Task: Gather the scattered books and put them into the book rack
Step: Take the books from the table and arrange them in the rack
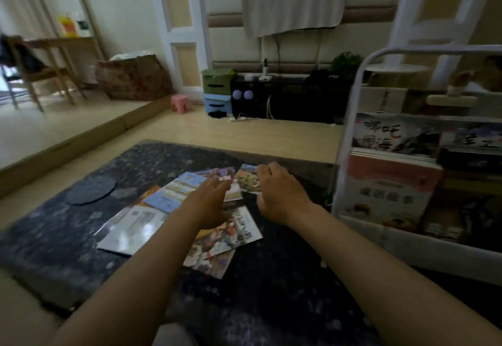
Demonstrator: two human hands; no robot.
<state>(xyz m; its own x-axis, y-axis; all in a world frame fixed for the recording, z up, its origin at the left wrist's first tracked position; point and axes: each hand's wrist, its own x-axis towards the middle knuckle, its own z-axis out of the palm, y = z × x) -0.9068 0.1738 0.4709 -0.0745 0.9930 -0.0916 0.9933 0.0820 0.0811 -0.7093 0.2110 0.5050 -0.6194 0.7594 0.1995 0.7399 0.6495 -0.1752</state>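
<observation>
The left hand (210,200) is held spread over the scattered books (152,209) on the dark surface (54,237). The right hand (277,190) is curled at one book (247,181); whether it is gripped cannot be told. Picture books (391,190) are stood in the white book rack (349,117).

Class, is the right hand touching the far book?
Cannot tell. Head view: the right hand overlaps the far book at its edge, but blur hides any contact.
</observation>
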